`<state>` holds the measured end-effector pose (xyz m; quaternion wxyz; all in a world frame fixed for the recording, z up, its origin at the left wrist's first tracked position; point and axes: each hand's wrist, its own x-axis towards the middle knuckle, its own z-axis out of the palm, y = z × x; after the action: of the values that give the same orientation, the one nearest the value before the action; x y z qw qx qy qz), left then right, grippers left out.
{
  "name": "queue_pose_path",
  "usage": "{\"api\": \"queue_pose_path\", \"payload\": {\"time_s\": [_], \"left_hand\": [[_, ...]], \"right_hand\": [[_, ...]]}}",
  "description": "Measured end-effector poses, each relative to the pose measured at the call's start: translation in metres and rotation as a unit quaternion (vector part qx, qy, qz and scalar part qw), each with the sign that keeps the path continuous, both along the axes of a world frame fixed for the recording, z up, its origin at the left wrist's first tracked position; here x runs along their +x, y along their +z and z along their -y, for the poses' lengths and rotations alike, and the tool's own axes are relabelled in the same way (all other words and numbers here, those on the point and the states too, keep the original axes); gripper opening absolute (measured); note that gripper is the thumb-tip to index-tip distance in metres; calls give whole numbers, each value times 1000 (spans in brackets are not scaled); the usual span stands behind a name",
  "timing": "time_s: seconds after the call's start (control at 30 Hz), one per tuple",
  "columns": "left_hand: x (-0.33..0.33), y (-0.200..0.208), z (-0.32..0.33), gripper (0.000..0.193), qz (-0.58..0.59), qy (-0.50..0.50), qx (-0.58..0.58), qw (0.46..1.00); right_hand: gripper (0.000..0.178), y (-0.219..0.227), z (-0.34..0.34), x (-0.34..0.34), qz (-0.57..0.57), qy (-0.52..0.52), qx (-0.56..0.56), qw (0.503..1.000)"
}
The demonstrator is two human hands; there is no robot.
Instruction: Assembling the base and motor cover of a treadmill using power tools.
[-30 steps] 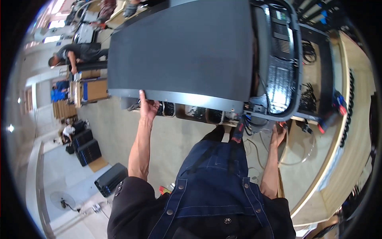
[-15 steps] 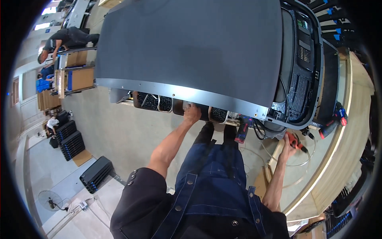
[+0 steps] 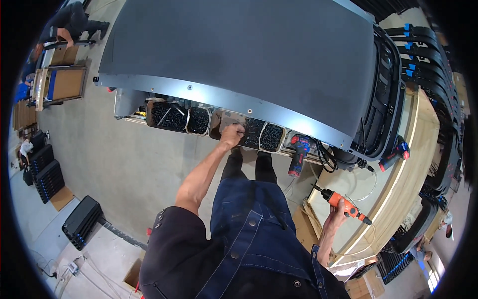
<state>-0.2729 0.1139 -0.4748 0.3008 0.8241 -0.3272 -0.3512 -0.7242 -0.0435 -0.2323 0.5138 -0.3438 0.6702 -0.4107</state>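
Observation:
My left hand [image 3: 232, 135] is at a bin of dark screws [image 3: 253, 132], fingers bent together at its left part. Whatever they may hold is too small to make out. My right hand [image 3: 339, 212] grips an orange pneumatic screwdriver [image 3: 350, 207], its black bit pointing up and left and a clear hose trailing from it. Above the bins spreads a large dark grey panel [image 3: 239, 50] with a bright metal edge strip [image 3: 219, 101]. Neighbouring bins hold small black screws [image 3: 198, 120] and longer dark fasteners [image 3: 168, 115].
A red and black cordless driver [image 3: 298, 157] hangs right of the bins, beside black cables [image 3: 324, 155]. Another cordless driver [image 3: 395, 153] lies near a wooden rail [image 3: 406, 184]. Stacked black parts [image 3: 82, 221] stand at lower left. A co-worker [image 3: 69, 22] bends at far left.
The pneumatic screwdriver in my right hand has come back toward me and left, away from the panel's corner. More of the bins shows below the panel edge; my left hand stays at them.

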Motion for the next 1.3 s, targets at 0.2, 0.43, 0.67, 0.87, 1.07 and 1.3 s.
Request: {"api": "queue_pose_path", "payload": {"time_s": [0.2,0.43,0.67,0.87,1.07,1.3], "left_hand": [[37,41,-4,25,-491,127,-33,861],[54,53,-19,29,-709,126,-127,682],[48,55,-8,31,-678,181,-99,706],[43,61,-8,37,-651,241,-143,706],[29,111,-15,38,-632,177,-159,738],[-8,229,-25,37,-737,105,-184,642]], "right_hand": [[38,39,-17,35,8,58,-26,998],[42,120,-42,50,20,71,-104,992],[61,200,-45,83,163,42,-271,948],[54,215,-44,132,279,98,-293,909],[76,217,-66,196,173,173,-286,926],[65,190,-63,213,266,212,-195,920]]}}
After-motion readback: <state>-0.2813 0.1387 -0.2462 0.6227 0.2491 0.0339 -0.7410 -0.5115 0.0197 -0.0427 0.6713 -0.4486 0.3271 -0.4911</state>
